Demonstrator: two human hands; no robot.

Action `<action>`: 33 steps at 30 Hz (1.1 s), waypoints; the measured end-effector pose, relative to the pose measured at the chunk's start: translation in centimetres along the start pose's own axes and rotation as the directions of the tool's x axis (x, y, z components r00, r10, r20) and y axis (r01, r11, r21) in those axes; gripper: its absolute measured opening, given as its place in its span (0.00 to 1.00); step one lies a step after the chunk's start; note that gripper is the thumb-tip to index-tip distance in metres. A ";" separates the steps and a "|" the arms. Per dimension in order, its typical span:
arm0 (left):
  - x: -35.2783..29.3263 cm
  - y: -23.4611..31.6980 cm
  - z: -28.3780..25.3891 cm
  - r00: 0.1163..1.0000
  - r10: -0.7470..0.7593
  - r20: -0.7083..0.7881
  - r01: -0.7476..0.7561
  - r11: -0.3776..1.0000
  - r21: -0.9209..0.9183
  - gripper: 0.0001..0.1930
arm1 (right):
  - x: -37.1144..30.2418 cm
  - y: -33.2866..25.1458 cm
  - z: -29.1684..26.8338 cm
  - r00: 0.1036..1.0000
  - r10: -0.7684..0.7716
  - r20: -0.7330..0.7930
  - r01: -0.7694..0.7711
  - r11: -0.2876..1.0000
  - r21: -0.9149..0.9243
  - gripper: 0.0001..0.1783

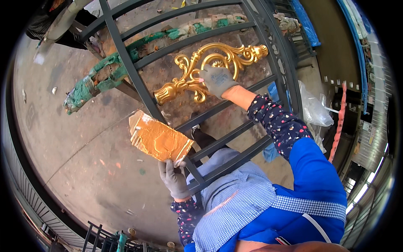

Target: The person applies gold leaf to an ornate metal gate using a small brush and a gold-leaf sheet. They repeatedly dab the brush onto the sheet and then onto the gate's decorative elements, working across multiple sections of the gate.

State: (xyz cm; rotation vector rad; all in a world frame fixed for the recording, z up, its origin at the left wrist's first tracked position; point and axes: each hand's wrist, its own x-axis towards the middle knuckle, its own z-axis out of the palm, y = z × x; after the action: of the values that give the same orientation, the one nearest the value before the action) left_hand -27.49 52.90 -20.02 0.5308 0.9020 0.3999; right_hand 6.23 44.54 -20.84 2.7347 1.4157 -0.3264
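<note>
My left hand, in a grey glove, grips the lower edge of a flat piece of cardboard smeared with wet-looking gold paint. It sits beside the dark metal frame. My right hand, also gloved, is at the middle of a gold scrollwork ornament set between the bars. Its fingers are closed against the curls. A small pinkish bit shows at their tips; what they hold, if anything, I cannot make out. The glove hides part of the ornament's centre.
Under the frame runs a support beam wrapped in ragged green material. A person in dark clothes is at the upper left. Clear plastic sheeting and a red strip lie to the right. Concrete floor spreads at the left.
</note>
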 end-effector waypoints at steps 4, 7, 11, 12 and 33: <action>0.2 -0.6 -0.6 1.000 0.017 0.001 -0.017 1.000 0.022 0.16 | 3.2 1.1 -0.5 0.957 0.223 -0.187 -0.187 0.963 0.192 0.12; 0.3 -0.5 -0.7 1.000 0.009 0.013 -0.009 0.999 0.038 0.16 | 2.9 0.9 2.9 0.957 0.161 -0.240 -0.084 0.950 0.301 0.10; 0.5 -0.5 -0.7 1.000 -0.003 -0.004 0.003 0.997 0.072 0.16 | 2.1 1.0 1.7 0.988 -0.089 -0.127 0.124 0.947 0.298 0.08; 0.6 -0.6 -0.7 1.000 -0.006 -0.008 0.007 0.996 0.088 0.16 | 2.3 1.4 1.7 0.975 -0.153 -0.159 0.183 0.963 0.196 0.07; 0.8 -0.1 -0.7 1.000 0.021 0.005 -0.021 0.999 0.038 0.17 | 6.1 1.0 2.6 0.963 -0.123 -0.241 0.170 0.969 0.181 0.05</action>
State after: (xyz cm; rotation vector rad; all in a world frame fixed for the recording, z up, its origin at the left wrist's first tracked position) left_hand -27.63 53.43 -20.88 0.5762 0.9020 0.4010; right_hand 10.07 48.52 -24.68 2.9119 1.7394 -0.1719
